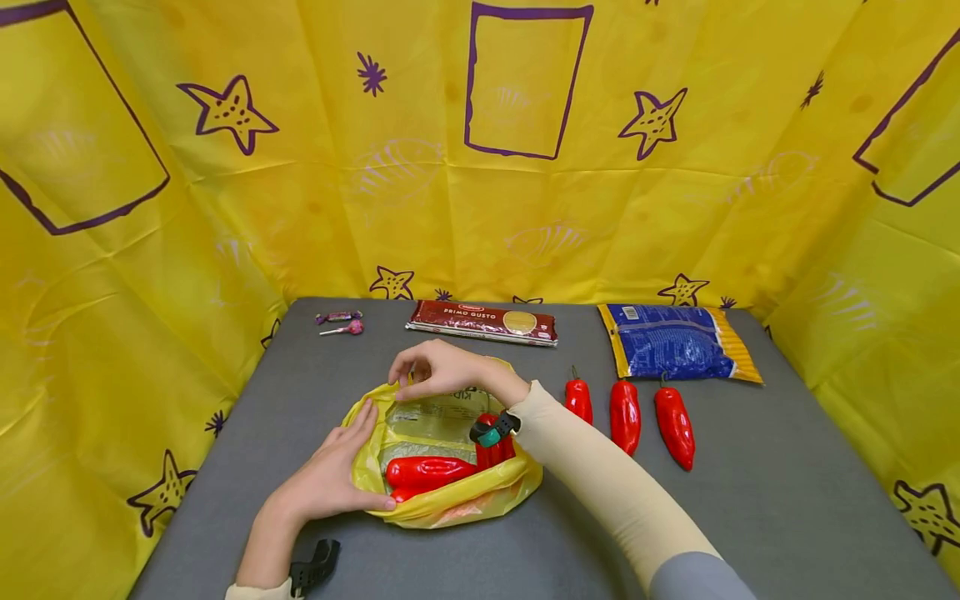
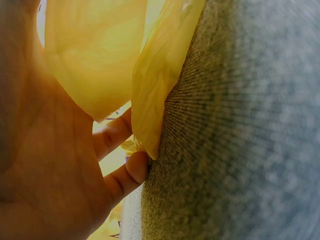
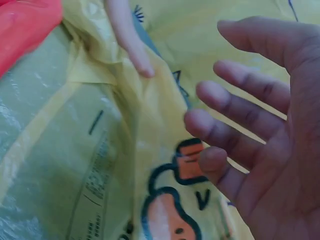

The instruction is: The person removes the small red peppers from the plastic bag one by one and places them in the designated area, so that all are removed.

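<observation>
A yellow plastic bag [image 1: 480, 492] lies with its mouth spread on the grey table, red peppers [image 1: 429, 472] inside it. Along the bag's left rim, my left hand [image 1: 324, 477] rests with fingers extended and the thumb at the front edge. The left wrist view has that hand's palm [image 2: 55, 160] beside the yellow plastic. My right hand [image 1: 442, 369] is over the bag's far rim, fingers loosely bent. In the right wrist view, this hand [image 3: 260, 125] holds nothing and is beside the bag's printed side [image 3: 165, 165]. The right wrist hides part of the bag's contents.
Three red peppers [image 1: 625, 417] lie right of the bag, one partly behind the right forearm. Farther back are a blue-and-yellow packet [image 1: 667, 342], a dark red Primo Gusto pack [image 1: 483, 322], a lollipop [image 1: 352, 327] and a wrapped candy [image 1: 337, 317]. Yellow cloth walls surround the table.
</observation>
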Available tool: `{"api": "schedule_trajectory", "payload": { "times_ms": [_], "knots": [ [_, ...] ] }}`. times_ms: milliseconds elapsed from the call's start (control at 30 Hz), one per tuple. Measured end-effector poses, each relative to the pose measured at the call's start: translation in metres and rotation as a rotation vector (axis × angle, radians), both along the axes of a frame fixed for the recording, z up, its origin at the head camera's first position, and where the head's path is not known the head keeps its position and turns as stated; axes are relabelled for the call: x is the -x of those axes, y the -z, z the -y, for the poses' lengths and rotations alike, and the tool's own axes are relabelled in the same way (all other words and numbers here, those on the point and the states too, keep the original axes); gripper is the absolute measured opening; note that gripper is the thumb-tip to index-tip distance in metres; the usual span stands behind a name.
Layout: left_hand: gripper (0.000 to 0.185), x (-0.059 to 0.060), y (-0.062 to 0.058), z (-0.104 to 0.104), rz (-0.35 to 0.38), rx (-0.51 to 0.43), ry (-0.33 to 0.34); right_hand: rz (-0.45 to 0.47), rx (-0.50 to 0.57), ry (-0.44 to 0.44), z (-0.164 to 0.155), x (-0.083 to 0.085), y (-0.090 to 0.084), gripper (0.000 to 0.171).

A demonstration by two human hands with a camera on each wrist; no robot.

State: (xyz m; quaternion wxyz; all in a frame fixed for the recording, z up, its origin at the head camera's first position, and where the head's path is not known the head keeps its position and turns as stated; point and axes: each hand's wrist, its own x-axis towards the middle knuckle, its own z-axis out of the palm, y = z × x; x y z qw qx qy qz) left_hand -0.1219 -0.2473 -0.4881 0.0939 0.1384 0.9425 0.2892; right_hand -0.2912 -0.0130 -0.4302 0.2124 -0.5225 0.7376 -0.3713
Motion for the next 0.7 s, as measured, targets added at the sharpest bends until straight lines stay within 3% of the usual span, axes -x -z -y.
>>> {"api": "schedule_trajectory", "payload": {
  "times_ms": [200,400,700],
  "knots": [
    [0.141,0.000,-0.001,0.001,0.010,-0.003,0.001,0.116,-0.091,-0.116,0.006,-0.006,0.008,0.030],
    [0.141,-0.001,-0.003,0.001,0.025,-0.001,-0.005,0.209,-0.192,-0.176,0.009,-0.015,0.018,0.035],
    [0.142,-0.001,-0.003,0.000,0.024,-0.001,-0.006,0.173,-0.320,-0.252,0.013,-0.025,0.027,0.038]
  ]
}}
